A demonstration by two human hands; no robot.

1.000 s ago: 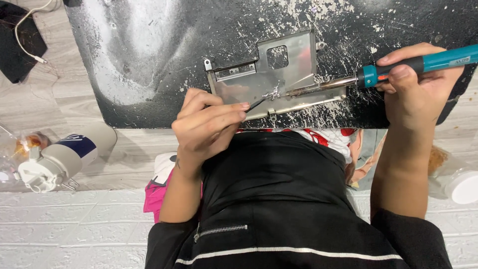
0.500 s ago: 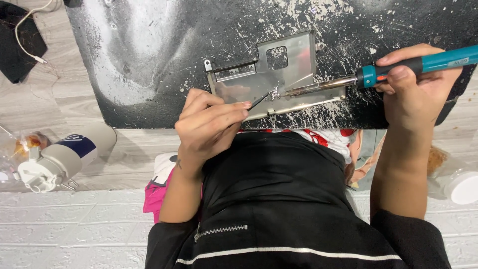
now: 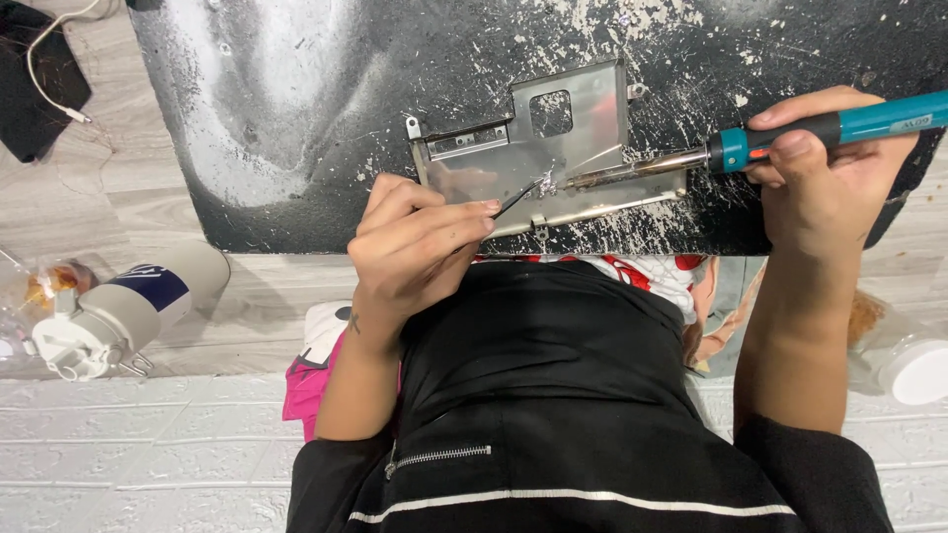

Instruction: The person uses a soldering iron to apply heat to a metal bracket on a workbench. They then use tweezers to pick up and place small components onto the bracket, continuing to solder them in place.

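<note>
Bare metal bracket (image 3: 583,148), square cutout, near the black mat's (image 3: 296,118) front edge. Left hand (image 3: 415,247) pinches thin wire (image 3: 518,197); right hand (image 3: 825,183) fisted on teal soldering iron (image 3: 790,138), tip on bracket. Mat open leftward.

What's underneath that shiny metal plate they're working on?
The metal plate lies on a black mat speckled with white flecks, which rests on a grey wood-grain surface. The mat shows through the plate's square cutout; the rest beneath the plate is covered.

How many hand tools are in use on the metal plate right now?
2: a teal-handled soldering iron in the right hand, and thin tweezers pinched in the left hand. Both tips meet on the metal plate.
</note>
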